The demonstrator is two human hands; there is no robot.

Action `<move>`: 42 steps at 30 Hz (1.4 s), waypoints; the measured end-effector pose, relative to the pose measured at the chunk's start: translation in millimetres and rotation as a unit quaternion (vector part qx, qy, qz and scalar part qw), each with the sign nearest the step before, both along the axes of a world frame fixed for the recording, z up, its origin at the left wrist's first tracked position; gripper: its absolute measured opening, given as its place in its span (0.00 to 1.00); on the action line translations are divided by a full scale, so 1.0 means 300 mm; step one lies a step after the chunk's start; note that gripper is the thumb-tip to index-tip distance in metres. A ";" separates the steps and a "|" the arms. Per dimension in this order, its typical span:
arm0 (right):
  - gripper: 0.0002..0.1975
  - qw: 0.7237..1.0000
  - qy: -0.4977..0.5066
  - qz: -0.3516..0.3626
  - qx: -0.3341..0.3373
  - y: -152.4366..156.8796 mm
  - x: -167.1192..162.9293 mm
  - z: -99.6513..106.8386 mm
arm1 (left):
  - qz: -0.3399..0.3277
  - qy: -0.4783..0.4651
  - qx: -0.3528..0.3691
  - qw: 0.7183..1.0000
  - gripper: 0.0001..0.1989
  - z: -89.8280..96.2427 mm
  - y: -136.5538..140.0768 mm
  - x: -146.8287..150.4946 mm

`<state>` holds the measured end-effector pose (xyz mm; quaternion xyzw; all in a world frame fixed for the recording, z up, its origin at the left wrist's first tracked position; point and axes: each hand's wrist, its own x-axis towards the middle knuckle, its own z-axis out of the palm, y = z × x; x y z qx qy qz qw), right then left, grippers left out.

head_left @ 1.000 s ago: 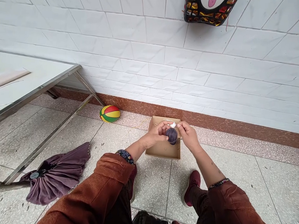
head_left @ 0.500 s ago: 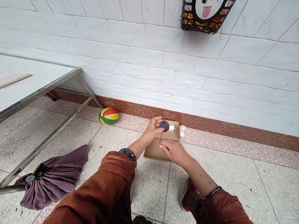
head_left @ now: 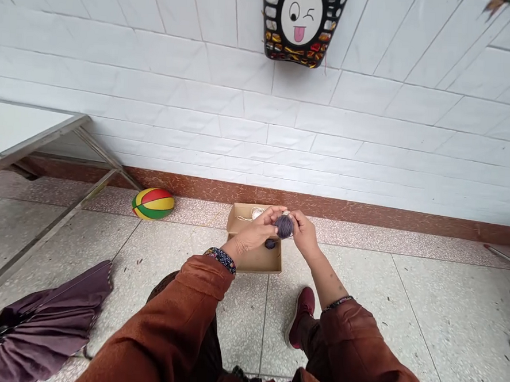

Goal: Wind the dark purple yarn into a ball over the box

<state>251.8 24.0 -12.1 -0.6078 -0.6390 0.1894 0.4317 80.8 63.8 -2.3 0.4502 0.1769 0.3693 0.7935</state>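
Observation:
A ball of dark purple-grey yarn [head_left: 284,227] sits between my two hands, above an open cardboard box [head_left: 257,265]. My left hand [head_left: 267,225] grips it from the left with thumb and fingers. From the right, my right hand [head_left: 303,231] has bent fingers closed at the ball's edge; the strand in them is hard to make out. Inside the box's near half lies a smaller dark ball of yarn [head_left: 269,244]. White yarn [head_left: 257,213] with loose strands rests in the far half, partly behind my left hand.
A striped red, yellow and green ball [head_left: 153,204] lies by the wall, near a metal-legged table [head_left: 29,128]. A folded purple umbrella [head_left: 52,322] is on the floor at left. A black basket [head_left: 304,24] hangs on the tiled wall.
My right hand has risen from below the yarn ball, where it held a strand taut, to the ball's right side. The view has shifted right, and a dark yarn ball now shows in the box.

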 end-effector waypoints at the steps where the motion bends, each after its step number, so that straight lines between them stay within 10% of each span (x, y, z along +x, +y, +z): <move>1: 0.14 1.000 -0.008 0.001 -0.015 -0.014 0.009 -0.017 | 0.018 -0.018 -0.016 1.000 0.30 0.001 -0.014 0.019; 7: 0.11 0.990 -0.106 0.058 -0.075 -0.141 -0.019 -0.069 | 0.137 0.018 -0.059 0.989 0.29 -0.027 -0.083 0.031; 15: 0.08 0.968 -0.116 0.223 -0.006 -0.316 -0.198 0.041 | 0.233 0.095 -0.028 0.967 0.30 -0.019 -0.167 -0.106; 26: 0.11 0.985 0.036 0.121 0.120 -0.273 -0.248 0.135 | 0.110 0.097 0.035 0.989 0.32 -0.012 -0.312 -0.244; 33: 0.15 0.993 0.071 0.032 0.083 -0.250 -0.278 0.035 | 0.087 -0.001 -0.022 0.996 0.32 0.031 -0.369 -0.325; 42: 0.13 0.995 -0.029 0.090 0.019 -0.336 -0.350 -0.066 | 0.174 -0.036 -0.053 0.983 0.29 0.046 -0.359 -0.352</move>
